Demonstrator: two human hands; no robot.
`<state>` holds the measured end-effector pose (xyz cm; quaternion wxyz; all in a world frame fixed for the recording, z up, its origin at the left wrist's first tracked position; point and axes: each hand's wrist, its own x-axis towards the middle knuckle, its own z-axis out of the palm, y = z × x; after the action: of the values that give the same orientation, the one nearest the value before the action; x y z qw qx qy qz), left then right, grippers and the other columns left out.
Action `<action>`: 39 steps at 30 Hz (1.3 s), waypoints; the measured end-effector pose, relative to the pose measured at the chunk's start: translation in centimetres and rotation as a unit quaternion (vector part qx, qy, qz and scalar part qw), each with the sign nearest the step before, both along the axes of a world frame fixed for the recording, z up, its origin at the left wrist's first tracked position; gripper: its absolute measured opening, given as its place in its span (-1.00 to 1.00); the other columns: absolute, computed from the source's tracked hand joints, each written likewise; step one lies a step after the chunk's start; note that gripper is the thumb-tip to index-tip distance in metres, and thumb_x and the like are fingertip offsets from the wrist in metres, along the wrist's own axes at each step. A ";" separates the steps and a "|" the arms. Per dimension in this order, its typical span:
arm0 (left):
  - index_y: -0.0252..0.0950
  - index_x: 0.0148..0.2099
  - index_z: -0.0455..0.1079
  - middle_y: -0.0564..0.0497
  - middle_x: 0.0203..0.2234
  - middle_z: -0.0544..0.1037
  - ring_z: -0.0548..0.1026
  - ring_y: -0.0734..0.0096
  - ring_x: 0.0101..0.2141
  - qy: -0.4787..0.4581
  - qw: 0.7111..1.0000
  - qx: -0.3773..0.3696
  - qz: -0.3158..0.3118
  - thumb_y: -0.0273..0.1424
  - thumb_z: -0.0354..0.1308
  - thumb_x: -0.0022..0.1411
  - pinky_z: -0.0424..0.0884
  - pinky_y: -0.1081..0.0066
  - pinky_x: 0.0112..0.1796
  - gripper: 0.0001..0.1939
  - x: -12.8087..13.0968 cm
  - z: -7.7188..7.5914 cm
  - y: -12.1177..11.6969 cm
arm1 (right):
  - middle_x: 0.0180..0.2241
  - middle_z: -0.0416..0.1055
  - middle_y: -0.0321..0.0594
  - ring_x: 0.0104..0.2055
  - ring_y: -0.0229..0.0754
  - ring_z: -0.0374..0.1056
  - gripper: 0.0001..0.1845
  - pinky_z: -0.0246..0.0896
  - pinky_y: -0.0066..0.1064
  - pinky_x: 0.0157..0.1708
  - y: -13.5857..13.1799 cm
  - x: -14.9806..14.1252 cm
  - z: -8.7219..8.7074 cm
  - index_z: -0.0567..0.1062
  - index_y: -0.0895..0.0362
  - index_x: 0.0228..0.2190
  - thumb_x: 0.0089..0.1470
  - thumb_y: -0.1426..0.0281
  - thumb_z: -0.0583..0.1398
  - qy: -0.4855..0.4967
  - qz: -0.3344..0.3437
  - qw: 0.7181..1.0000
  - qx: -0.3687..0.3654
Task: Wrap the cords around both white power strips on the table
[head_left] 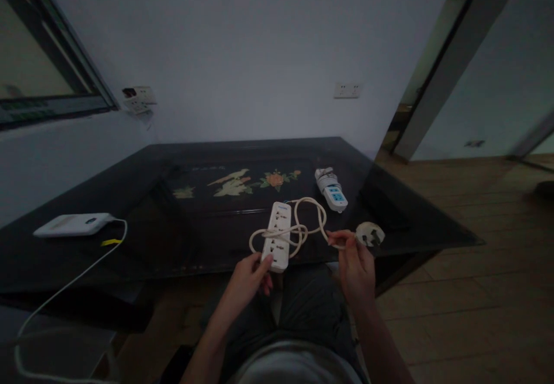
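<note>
My left hand (251,277) grips the near end of a white power strip (277,234) that lies over the front edge of a dark table (194,240). The strip's cream cord (303,222) is looped loosely around its middle and curls off to the right. Close to the round white plug (369,233), my right hand (352,257) pinches the cord, and the plug sticks out past my fingers with its prongs facing up. Both hands sit just above my lap.
A second white strip with blue sockets (331,189) lies farther back on the right. A flat white device (73,224) with a white cable (78,274) sits at the left edge. Wall sockets (346,89) are behind the table. Wooden floor (467,268) spreads to the right.
</note>
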<state>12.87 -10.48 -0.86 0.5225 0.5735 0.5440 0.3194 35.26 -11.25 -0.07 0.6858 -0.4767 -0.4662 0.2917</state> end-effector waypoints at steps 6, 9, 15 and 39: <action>-0.36 -0.30 0.29 0.09 -0.69 0.44 0.36 0.52 -0.70 -0.169 0.983 -0.065 0.043 0.12 0.10 0.01 0.20 0.53 -0.62 -0.42 0.0 -0.7 -0.2 | -0.26 0.47 -0.14 -0.17 -0.11 0.33 -0.58 0.14 -0.29 -0.10 0.5 0.8 0.3 0.52 0.12 -0.34 0.19 0.10 0.01 -0.097 -0.047 0.994 -0.009; -0.37 -0.31 0.30 0.09 -0.67 0.44 0.36 0.54 -0.68 -0.209 0.974 -0.062 0.067 0.08 0.13 0.03 0.20 0.53 -0.61 -0.46 0.1 -0.9 -0.8 | -0.25 0.46 -0.14 -0.18 -0.13 0.31 -0.56 0.15 -0.31 -0.14 1.1 0.9 0.4 0.53 0.12 -0.33 0.19 0.09 0.01 -0.124 -0.061 0.990 -0.012; -0.36 -0.34 0.30 0.09 -0.68 0.43 0.35 0.53 -0.68 -0.187 0.978 -0.039 0.084 0.13 0.11 0.02 0.20 0.52 -0.60 -0.42 0.0 -1.3 -1.1 | -0.63 0.17 -0.36 -0.63 -0.33 0.06 -0.55 -0.05 -0.46 -0.63 2.5 1.2 0.6 0.49 0.15 -0.32 0.20 0.07 0.00 -0.095 -0.006 0.994 -0.052; -0.27 -0.10 0.46 -0.06 -0.22 0.53 0.48 0.35 -0.26 0.028 0.950 0.291 -0.107 -0.34 0.16 0.16 0.40 0.41 -0.23 -0.75 1.7 11.9 2.3 | -0.47 0.38 -0.22 -0.52 -0.25 0.26 -0.75 0.20 -0.44 -0.51 3.2 0.4 5.6 0.47 0.15 -0.25 0.12 0.28 0.10 -0.256 0.100 0.961 -0.016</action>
<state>14.56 -8.19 11.06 0.3488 0.7642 0.3777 0.3895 35.62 -8.09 5.57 0.5034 -0.4977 -0.6664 0.2343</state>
